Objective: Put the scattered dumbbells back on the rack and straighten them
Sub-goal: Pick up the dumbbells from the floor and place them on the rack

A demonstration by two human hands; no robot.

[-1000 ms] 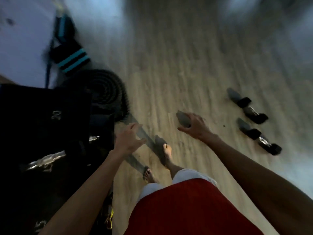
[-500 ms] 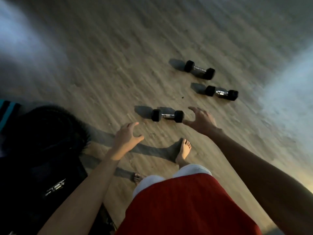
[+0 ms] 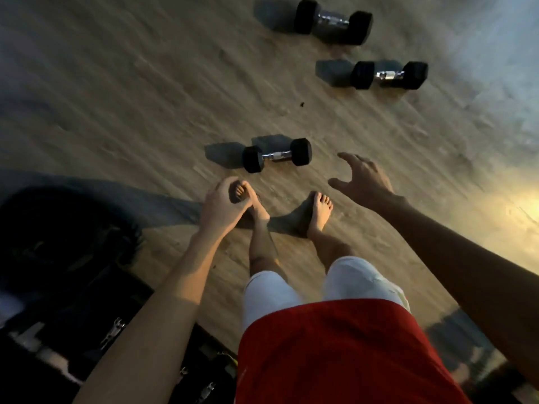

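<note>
Three black hex dumbbells with chrome handles lie on the wooden floor. The nearest dumbbell [image 3: 277, 155] lies just ahead of my bare feet. A second dumbbell [image 3: 389, 75] and a third dumbbell [image 3: 333, 21] lie farther off at the upper right. My left hand [image 3: 223, 204] hangs over my left foot with its fingers curled loosely around nothing. My right hand [image 3: 361, 180] is spread wide, a short way right of the nearest dumbbell and above the floor. Neither hand touches a dumbbell.
A dark rack [image 3: 70, 330] with chrome-handled dumbbells [image 3: 112, 335] fills the lower left corner. A black coiled mass [image 3: 67, 225] lies beside it on the floor. Bare wooden floor [image 3: 145, 97] stretches ahead and to the left.
I have stepped closer to the dumbbells and my view has tilted down; they now look larger. My left hand has curled in, and my right hand has drawn back slightly right of the nearest dumbbell.
</note>
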